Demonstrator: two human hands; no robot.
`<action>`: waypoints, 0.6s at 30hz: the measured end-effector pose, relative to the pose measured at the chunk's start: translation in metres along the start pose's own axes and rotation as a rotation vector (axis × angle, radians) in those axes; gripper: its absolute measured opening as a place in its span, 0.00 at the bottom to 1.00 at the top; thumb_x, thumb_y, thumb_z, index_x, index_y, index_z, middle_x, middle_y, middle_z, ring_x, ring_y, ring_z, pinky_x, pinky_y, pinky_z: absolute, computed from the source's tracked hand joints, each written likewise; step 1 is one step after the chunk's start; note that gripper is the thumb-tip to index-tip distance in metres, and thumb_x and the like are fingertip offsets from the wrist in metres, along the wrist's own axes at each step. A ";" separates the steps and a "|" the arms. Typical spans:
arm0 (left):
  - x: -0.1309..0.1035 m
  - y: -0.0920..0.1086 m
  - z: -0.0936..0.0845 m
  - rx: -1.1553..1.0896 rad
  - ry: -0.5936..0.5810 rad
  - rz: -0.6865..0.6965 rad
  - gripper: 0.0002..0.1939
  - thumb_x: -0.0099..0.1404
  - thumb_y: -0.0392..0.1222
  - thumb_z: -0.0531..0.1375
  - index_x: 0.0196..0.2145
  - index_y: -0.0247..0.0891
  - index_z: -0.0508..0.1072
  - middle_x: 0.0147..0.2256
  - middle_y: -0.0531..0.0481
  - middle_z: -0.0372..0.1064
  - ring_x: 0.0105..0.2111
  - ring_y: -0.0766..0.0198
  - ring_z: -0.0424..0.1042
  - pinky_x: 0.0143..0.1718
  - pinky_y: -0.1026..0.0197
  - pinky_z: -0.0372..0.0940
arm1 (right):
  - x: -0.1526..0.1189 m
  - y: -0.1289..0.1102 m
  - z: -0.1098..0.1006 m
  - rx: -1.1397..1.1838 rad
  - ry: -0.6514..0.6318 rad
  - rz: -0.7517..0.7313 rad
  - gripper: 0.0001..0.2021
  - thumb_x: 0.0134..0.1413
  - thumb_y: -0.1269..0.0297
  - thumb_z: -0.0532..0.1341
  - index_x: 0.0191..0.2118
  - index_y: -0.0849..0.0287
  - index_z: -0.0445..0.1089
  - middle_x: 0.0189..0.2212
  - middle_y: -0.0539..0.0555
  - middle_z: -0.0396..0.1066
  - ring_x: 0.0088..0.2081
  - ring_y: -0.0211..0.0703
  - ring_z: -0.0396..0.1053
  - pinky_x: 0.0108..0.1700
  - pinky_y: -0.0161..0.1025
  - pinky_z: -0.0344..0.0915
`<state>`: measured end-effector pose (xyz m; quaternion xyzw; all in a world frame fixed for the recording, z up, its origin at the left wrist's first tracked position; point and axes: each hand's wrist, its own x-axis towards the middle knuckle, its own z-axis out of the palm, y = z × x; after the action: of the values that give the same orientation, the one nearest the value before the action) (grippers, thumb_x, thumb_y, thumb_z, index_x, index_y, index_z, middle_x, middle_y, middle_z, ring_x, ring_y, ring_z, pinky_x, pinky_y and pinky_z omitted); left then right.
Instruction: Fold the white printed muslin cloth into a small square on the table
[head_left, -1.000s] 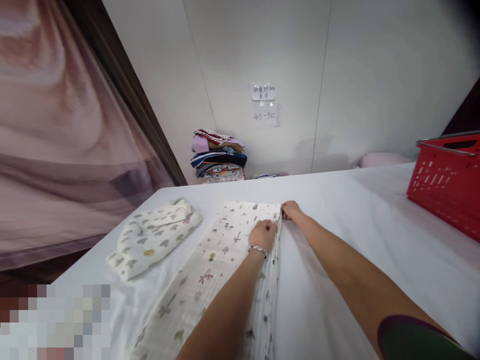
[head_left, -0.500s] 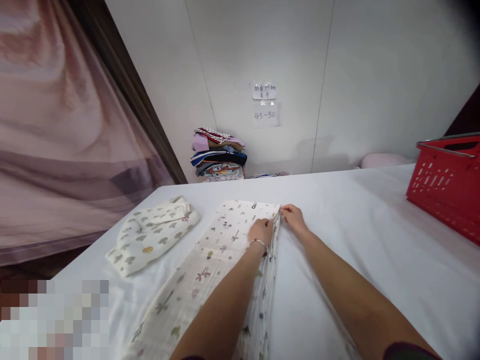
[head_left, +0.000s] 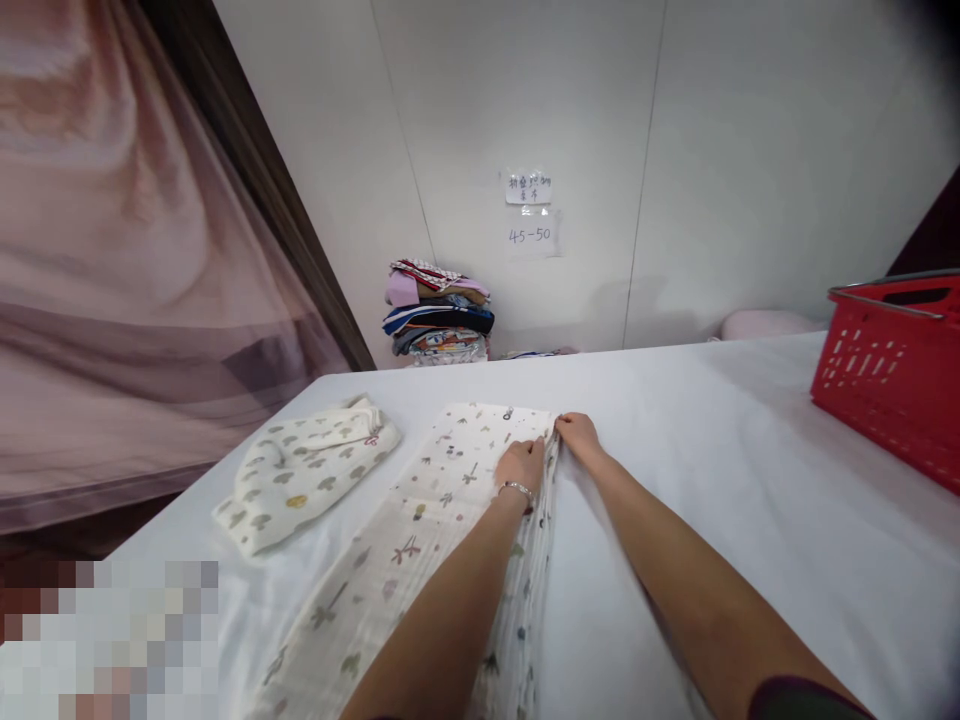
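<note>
Though crinkly, flat oblong cloth (head_left: 431, 490)

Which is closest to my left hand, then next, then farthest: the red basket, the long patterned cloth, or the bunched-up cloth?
From your left hand:
1. Long patterned cloth, right under it.
2. Bunched-up cloth, over on the left.
3. Red basket, far over on the right.

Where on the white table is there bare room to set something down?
Widest on the tabletop, between the right arm and red basket; a narrower strip separates the crumpled cloth from the long printed cloth. It is crowded where the left hand and right hand meet the long printed cloth.
</note>
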<state>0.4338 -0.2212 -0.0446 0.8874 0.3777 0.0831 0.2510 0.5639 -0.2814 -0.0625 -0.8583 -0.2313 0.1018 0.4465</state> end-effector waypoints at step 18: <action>0.060 -0.027 -0.027 0.162 0.056 0.212 0.22 0.64 0.50 0.49 0.55 0.46 0.62 0.60 0.51 0.52 0.62 0.59 0.44 0.60 0.54 0.40 | 0.009 0.017 0.006 0.150 0.066 -0.035 0.11 0.42 0.63 0.53 0.22 0.61 0.71 0.16 0.49 0.67 0.24 0.37 0.63 0.26 0.30 0.55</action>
<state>0.4498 -0.1524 -0.0377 0.9370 0.2942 0.1033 0.1577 0.5745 -0.2812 -0.0796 -0.8210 -0.2232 0.0825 0.5189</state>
